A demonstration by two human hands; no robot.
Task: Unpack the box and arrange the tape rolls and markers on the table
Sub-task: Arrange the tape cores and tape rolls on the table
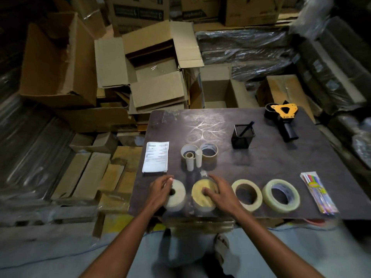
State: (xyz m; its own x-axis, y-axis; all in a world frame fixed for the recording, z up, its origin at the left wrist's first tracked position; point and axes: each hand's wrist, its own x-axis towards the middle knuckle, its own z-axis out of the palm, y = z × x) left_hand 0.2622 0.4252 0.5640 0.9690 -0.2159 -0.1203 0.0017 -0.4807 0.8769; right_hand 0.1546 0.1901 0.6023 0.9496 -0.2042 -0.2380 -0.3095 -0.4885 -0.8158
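Note:
Several tape rolls lie flat in a row along the near edge of the dark table (pixel 261 161). My left hand (pixel 159 189) grips the pale white roll (pixel 177 195) at the left end. My right hand (pixel 217 192) rests on the yellowish roll (pixel 200 192) beside it, fingers curled over its top. To the right lie a cream roll (pixel 247 194) and a clear roll (pixel 281 195). A packet of coloured markers (pixel 318 192) lies at the right edge. Behind the row stand empty tape cores and a brown roll (pixel 208 155).
A folded paper sheet (pixel 156 157) lies at the table's left side. A black mesh pen holder (pixel 242 136) with one pen and a yellow-black tape dispenser (pixel 283 119) sit at the back right. Open cardboard boxes (pixel 156 65) are piled behind and left of the table.

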